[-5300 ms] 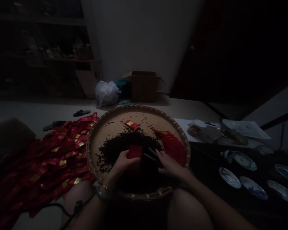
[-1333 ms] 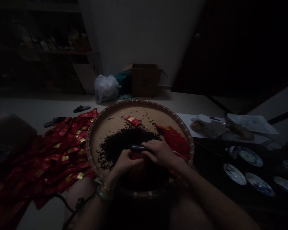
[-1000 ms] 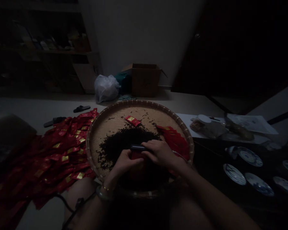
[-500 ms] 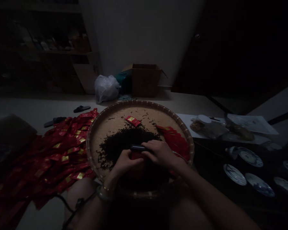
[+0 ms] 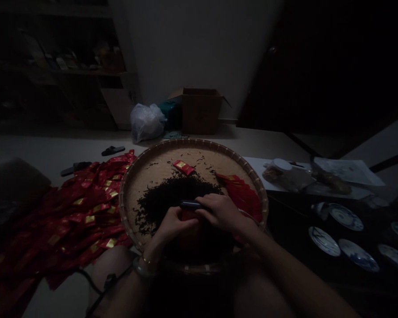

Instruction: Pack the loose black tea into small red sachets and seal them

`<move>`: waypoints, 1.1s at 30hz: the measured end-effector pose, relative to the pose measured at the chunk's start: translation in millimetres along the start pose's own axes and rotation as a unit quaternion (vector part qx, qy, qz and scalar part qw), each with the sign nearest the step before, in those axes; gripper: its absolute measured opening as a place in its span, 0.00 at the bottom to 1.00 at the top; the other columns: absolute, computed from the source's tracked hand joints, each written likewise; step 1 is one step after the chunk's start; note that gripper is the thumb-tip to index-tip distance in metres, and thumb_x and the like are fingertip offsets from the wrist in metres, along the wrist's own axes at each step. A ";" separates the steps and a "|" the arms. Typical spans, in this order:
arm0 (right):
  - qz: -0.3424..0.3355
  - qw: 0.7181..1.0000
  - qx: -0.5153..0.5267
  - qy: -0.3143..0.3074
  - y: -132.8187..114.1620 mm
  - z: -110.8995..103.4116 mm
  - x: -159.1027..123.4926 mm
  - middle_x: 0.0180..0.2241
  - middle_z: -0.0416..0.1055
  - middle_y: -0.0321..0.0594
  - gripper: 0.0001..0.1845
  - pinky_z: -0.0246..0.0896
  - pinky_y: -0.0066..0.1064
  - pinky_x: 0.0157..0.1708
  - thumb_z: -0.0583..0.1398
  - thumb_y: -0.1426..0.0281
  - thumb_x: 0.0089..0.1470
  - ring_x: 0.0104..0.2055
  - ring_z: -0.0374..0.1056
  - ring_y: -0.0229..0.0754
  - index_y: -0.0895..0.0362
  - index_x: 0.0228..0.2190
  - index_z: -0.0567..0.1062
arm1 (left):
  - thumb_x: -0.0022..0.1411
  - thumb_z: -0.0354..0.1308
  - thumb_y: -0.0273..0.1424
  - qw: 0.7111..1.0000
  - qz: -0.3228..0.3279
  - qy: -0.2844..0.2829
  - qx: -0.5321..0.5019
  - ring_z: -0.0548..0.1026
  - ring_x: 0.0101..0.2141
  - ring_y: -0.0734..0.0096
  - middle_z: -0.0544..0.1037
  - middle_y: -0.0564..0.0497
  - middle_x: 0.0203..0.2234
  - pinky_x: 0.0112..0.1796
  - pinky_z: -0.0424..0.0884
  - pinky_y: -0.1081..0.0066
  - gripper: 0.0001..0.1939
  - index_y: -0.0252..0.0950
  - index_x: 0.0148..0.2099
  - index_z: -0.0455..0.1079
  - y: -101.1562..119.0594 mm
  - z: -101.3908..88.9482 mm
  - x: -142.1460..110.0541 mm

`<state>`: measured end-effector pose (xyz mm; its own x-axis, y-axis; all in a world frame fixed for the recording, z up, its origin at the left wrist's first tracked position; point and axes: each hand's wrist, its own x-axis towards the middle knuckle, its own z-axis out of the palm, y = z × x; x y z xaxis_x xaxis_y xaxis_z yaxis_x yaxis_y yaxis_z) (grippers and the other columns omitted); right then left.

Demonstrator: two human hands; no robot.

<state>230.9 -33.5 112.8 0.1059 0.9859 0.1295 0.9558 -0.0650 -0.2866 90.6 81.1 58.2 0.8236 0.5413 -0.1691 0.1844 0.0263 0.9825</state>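
My left hand [image 5: 173, 227] pinches a small red packet [image 5: 188, 215] upright over the round bamboo tray [image 5: 128, 190]. My right hand [image 5: 220, 212] is wrapped round a dark hand-held bag sealer [image 5: 190, 204], whose bar lies closed across the packet's top edge. The packet's lower part is lost in shadow. Below and beyond the hands spreads a heap of dark loose tea leaves [image 5: 172, 190]. One red packet with a gold label [image 5: 183, 167] lies at the heap's far side. Flat red packets [image 5: 242, 196] are fanned out inside the tray's right side.
A large pile of red packets [image 5: 82, 207] covers the floor at left, near two slippers [image 5: 112, 150]. Behind the tray stand a white plastic bag [image 5: 147, 122] and a cardboard box [image 5: 200, 112]. Blue-and-white dishes [image 5: 324, 241] and a lidded jar [image 5: 280, 168] are at right.
Earlier the sealer's two arms were apart, right of the packet; since then my right hand has moved left and closed them on its top. Over the last second, both hands stay still.
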 end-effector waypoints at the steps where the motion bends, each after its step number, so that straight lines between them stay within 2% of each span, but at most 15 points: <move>1: 0.000 1.000 0.001 -0.002 -0.1 -0.2 0.0 0.36 0.74 0.43 0.11 0.59 0.30 0.36 0.57 0.66 0.58 0.38 0.68 0.42 0.57 0.41 0.73 | 0.38 0.68 0.36 1.000 -0.001 0.000 -0.002 0.73 0.24 0.69 0.78 0.51 0.22 0.27 0.69 0.73 0.16 0.30 0.29 0.76 -0.6 0.0 0.2; 16: 0.006 1.000 0.004 -0.010 -1.5 -2.2 -0.2 0.36 0.74 0.43 0.11 0.60 0.30 0.36 0.57 0.67 0.58 0.38 0.69 0.42 0.57 0.41 0.73 | 0.38 0.68 0.35 1.000 -0.013 -0.002 -0.014 0.73 0.24 0.70 0.79 0.51 0.22 0.28 0.69 0.72 0.17 0.29 0.30 0.76 -1.6 0.6 0.2; 24: -0.003 1.000 0.003 0.004 0.7 1.4 -0.6 0.35 0.74 0.42 0.11 0.59 0.29 0.36 0.57 0.67 0.58 0.37 0.69 0.41 0.56 0.42 0.73 | 0.37 0.68 0.34 1.000 -0.020 0.000 0.000 0.72 0.24 0.70 0.78 0.51 0.22 0.28 0.69 0.72 0.16 0.29 0.29 0.76 1.9 0.3 -0.1; 33: 0.002 1.000 0.001 -0.001 -0.6 -0.8 -0.4 0.36 0.74 0.44 0.12 0.60 0.30 0.36 0.57 0.67 0.58 0.38 0.69 0.43 0.57 0.42 0.73 | 0.37 0.67 0.36 1.000 -0.007 0.002 -0.007 0.72 0.24 0.70 0.78 0.51 0.22 0.28 0.68 0.72 0.17 0.30 0.30 0.75 2.7 1.3 -0.6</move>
<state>230.5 -34.0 113.7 0.1085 0.9861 0.1260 0.9549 -0.0681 -0.2889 91.3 79.8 60.8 0.8188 0.5443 -0.1823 0.1885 0.0450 0.9810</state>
